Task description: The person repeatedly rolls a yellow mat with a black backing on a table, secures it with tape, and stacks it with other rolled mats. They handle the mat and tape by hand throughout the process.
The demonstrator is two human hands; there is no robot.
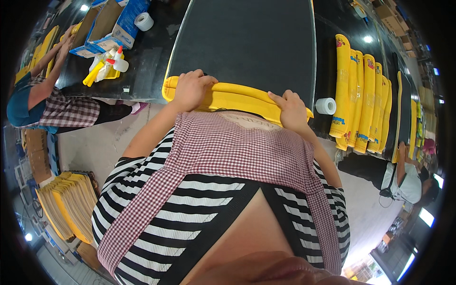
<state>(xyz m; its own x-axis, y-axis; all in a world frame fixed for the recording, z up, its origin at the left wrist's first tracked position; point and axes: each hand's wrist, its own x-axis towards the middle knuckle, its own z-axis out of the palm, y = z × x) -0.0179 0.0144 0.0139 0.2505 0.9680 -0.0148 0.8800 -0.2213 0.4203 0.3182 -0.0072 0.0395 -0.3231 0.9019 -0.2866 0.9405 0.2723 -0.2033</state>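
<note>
Directly ahead of me, a yellow folded piece [232, 97] lies at the desk [147, 71] near edge, its long axis running left to right. My left hand [189, 89] clamps its left end, fingers curled over; my right hand [290, 110] pinches its right end. Both hands sit equally near.

A long yellow folded piece [235, 97] lies flat across the near edge of the dark work surface, its length running from nine o'clock to three o'clock and dipping slightly toward three. Its nine o'clock end is rounded and thick, its top edge forms a raised rim, and both ends are covered by the hands gripping it
</note>
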